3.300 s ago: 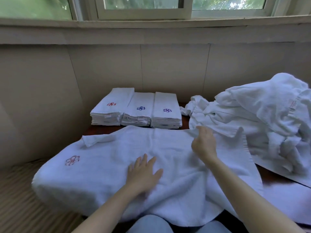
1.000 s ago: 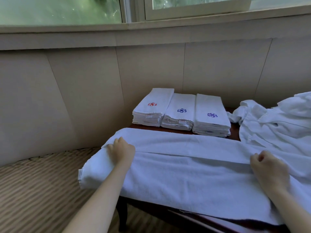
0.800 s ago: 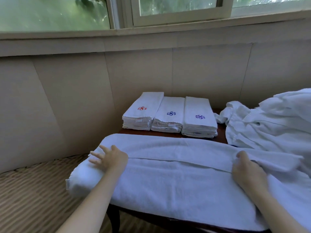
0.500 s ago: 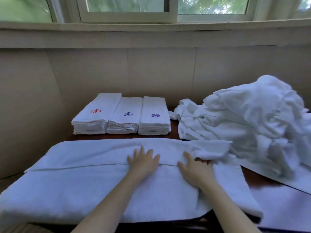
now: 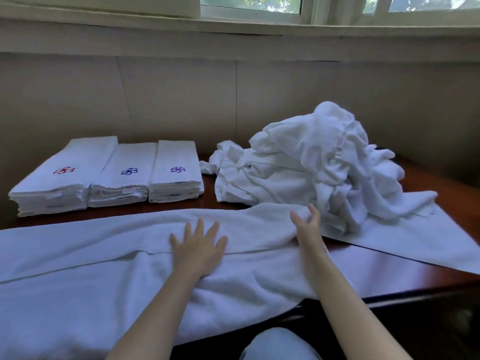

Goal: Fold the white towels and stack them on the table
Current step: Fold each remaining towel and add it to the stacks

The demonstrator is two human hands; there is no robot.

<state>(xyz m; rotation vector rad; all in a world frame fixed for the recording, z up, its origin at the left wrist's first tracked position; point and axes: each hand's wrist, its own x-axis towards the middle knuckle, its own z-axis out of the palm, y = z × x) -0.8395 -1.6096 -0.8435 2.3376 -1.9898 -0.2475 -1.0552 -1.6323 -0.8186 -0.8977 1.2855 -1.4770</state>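
Where the beige panelled wall [image 5: 181, 100] meets the window sill, a dark red-brown polished table [image 5: 452, 188] carries all the linen. Item one: a large white terry towel [image 5: 78, 281], spread lengthwise along the table's near edge, its far long side folded over toward the person so that a hemmed edge runs as a straight seam across the middle; pile soft and nubby, right end rumpled and hanging over the table edge. Item two: a heaped pile of unfolded towels [image 5: 306, 165], white, crumpled, standing at the far right of the table, with one flat towel [image 5: 415, 235] spread beneath it and reaching toward the right corner. Item three: three neat stacks of folded towels at the far left, set side by side and touching: left stack [image 5: 65, 183], middle stack [image 5: 124, 183], right stack [image 5: 176, 180], each a long rectangle of several layers. Item four: the left hand [image 5: 198, 252], palm down, fingers straight and spread, pressing flat on the large towel right over the seam and gripping nothing. Item five: the right hand [image 5: 307, 227], blurred, fingers extended and loose, holding nothing, at the towel's far right end just beside the pile; whether it touches the cloth cannot be told. Item six: embroidered pinwheel emblems on the top towels, a red emblem [image 5: 63, 170] on the left stack and two blue emblems [image 5: 129, 171] [image 5: 178, 169] on the others.
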